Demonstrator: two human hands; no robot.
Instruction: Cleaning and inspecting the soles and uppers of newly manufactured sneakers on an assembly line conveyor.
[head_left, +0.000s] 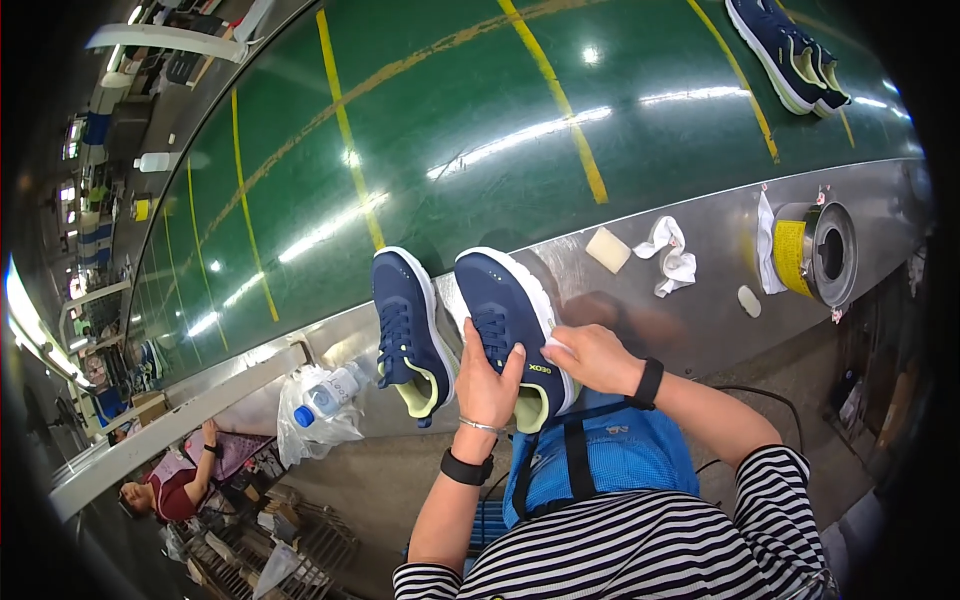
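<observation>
A navy sneaker (505, 300) with a white sole and lime lining lies over the steel ledge, its toe at the green belt. My left hand (487, 385) grips it across the laces and collar, thumb and fingers spread around the upper. Against the sneaker's right side, near the sole edge, my right hand (598, 358) is closed in a pinch. A bit of white shows at those fingertips; I cannot make out what it is. The matching sneaker (405, 330) lies just to the left, toe also toward the belt, with no hand on it.
On the steel ledge (720, 240) to the right are a cream block (607, 250), a crumpled white cloth (670, 255), a small white piece (749, 301) and a yellow-labelled tin (815, 252). A bottle (328, 393) in plastic hangs left. Another sneaker pair (790, 55) rides the green belt (440, 100).
</observation>
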